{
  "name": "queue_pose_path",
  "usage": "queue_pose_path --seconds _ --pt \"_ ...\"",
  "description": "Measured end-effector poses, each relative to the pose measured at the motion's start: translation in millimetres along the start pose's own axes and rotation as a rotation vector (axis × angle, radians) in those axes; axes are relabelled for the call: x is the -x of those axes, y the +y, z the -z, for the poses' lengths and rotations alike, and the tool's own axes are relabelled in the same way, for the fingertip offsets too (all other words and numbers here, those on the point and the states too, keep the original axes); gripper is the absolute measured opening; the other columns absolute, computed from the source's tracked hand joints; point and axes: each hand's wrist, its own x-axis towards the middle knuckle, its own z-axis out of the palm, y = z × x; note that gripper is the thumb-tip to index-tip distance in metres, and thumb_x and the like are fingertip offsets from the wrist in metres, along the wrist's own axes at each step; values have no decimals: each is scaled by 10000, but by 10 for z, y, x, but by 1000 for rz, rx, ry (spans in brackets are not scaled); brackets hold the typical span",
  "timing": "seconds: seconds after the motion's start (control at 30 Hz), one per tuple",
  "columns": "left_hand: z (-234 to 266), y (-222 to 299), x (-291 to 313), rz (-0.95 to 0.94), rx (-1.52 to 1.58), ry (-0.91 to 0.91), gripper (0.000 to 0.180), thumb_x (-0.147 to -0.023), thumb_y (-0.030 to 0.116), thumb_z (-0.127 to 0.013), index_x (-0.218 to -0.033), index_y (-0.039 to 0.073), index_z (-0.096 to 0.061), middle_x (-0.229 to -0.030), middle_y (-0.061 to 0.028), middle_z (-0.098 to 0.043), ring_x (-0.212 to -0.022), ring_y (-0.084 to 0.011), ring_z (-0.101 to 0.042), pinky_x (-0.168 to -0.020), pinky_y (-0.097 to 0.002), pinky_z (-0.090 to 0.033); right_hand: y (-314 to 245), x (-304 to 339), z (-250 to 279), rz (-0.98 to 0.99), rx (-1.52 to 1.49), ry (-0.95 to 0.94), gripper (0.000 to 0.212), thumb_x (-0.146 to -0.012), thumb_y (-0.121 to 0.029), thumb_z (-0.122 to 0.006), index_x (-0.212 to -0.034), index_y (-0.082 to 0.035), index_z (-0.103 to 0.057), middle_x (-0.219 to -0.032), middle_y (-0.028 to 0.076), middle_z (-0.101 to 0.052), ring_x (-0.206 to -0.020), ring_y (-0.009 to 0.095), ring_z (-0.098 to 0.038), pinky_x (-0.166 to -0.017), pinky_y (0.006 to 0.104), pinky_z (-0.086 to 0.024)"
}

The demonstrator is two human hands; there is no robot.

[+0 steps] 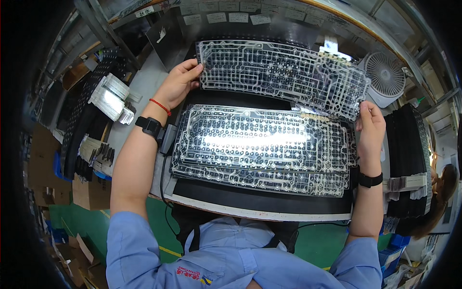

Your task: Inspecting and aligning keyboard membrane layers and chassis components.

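Between my two hands a clear keyboard membrane sheet [279,72] with silvery circuit lines is held up, tilted and slightly curved. My left hand [182,82] pinches its left end between thumb and fingers. Its lower right corner is gripped by my right hand [370,127]. Below it, on a black work surface, lies a stack of similar keyboard membrane sheets [226,126], with a bright glare across the top one. The lowest sheets stick out toward me. A silvery tail strip [332,47] shows at the far edge of the raised sheet.
A white fan [384,74] stands at the far right. Stacks of black panels [406,144] rise on the right, and bundles of silvery sheets [110,98] lie on the left. Cardboard boxes [91,192] sit at lower left. A person's head [440,202] shows at the right rim.
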Motion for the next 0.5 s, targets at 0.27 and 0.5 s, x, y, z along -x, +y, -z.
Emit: queue_pose_path --seconds 0.27,0.5 --pt "-137 10 7 -152 -47 142 212 -939 157 -564 -1135 87 -603 -1052 9 -608 -908 -76 -553 -789 -236 -442 35 -30 102 47 -84 22 216 -947 -175 -564 -1072 1 -575 -754 -15 -611 -637 31 -501 -590 164 -357" --pt "-197 80 46 -45 -32 88 348 -956 178 -524 -1285 70 -502 -1109 -5 -599 -910 -65 -543 -796 -241 -436 -119 44 -87 64 -79 -96 489 -893 21 -554 -1351 50 -385 -871 15 -583 -789 23 -533 -710 161 -410"
